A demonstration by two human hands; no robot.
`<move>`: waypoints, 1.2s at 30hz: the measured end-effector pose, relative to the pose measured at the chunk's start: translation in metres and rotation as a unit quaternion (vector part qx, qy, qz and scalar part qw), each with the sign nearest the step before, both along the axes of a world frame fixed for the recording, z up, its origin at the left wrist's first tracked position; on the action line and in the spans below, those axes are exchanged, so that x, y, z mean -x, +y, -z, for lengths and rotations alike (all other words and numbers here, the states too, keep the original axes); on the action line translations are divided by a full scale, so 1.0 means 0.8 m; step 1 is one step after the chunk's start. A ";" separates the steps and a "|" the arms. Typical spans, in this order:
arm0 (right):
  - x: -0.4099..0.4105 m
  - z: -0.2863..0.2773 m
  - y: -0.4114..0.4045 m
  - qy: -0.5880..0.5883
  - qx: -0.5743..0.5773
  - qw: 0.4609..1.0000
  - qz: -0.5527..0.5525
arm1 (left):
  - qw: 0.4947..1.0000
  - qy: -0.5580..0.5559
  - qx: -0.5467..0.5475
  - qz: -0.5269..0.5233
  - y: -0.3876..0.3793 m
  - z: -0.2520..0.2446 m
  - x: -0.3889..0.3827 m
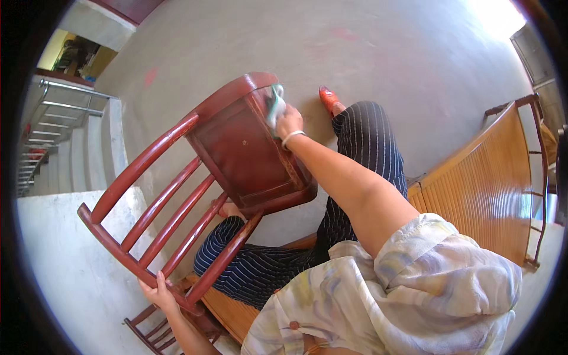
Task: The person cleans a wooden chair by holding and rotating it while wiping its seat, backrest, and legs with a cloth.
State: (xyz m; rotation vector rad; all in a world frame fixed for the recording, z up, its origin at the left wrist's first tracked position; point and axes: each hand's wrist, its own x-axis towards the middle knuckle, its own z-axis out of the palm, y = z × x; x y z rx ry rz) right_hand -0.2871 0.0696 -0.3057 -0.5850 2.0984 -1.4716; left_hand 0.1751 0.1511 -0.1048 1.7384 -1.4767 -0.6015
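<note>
A red-brown wooden chair (pixel 248 151) tilts in front of my legs, its spindle back slanting toward the lower left. My left hand (pixel 157 290) grips the top rail (pixel 126 255) of that backrest. At the far part of the seat, my right hand (pixel 289 120) presses a white and green cloth (pixel 277 106) against the wood near its edge. Folds of the cloth hide part of the frame there. Along the seat's edge strip, the finish looks worn. The chair's legs are hidden from this angle.
I sit on a slatted wooden bench (pixel 479 186) that extends to the right. Concrete stairs (pixel 84 155) with a metal railing (pixel 66 102) stand at the left, above a pale low wall (pixel 75 248). Another dark-red chair (pixel 151 328) is at the lower left. Grey concrete floor (pixel 248 40) spreads ahead.
</note>
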 end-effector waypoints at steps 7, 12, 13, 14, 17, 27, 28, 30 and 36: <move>0.008 0.084 0.075 0.197 -0.221 0.928 -0.227 | 0.998 -0.005 -0.019 -0.065 0.004 -0.011 0.029; 0.018 0.100 0.090 0.263 -0.326 0.820 -0.390 | 0.992 -0.003 -0.039 -0.118 0.023 -0.025 0.033; 0.023 0.126 0.089 0.266 -0.328 0.821 -0.384 | 0.994 -0.007 -0.032 -0.105 0.018 -0.028 0.046; 0.068 0.174 0.097 0.146 -0.199 0.943 -0.222 | 0.996 0.007 -0.027 -0.081 -0.009 -0.023 0.082; 0.029 0.126 0.088 -0.005 -0.084 0.988 -0.132 | 0.994 0.012 -0.041 -0.102 0.013 -0.028 0.058; 0.002 -0.010 0.122 0.136 0.073 0.961 -0.231 | 0.990 0.017 -0.070 -0.121 0.009 -0.043 0.089; 0.006 0.014 0.107 0.134 0.071 0.976 -0.154 | 0.991 0.013 -0.069 -0.117 0.007 -0.044 0.089; 0.010 0.048 0.078 0.058 0.015 0.994 -0.092 | 0.988 0.014 -0.070 -0.135 0.013 -0.040 0.076; 0.082 0.285 0.083 0.172 -0.324 0.854 -0.369 | 0.992 0.002 -0.055 -0.117 0.011 -0.050 0.090</move>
